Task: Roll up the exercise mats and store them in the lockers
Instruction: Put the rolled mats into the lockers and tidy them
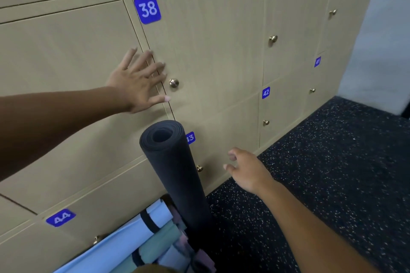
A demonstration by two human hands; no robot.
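At centre frame, the left hand (138, 82) lies flat with fingers spread wide against the left edge of the door of locker 38 (206, 51), just beside its brass knob (174, 83); it holds nothing. At lower centre, a rolled dark grey mat (175, 173) stands on end, leaning toward the lockers in front of the door of locker 43 (221, 139), with no hand on it. The right hand (246, 169) hovers to the right of the roll, fingers loosely curled and holding nothing, apart from the mat. At the bottom edge, further mats (155, 241) in light blue, green and pink lie bundled beside the roll's base. Risk: the unsupported roll may tip or slide along the door face and fall onto the speckled floor (332, 184), loosening its coil. The doors in view appear closed, so storage likely requires opening one by its knob; a door swinging into the roll could knock it over.
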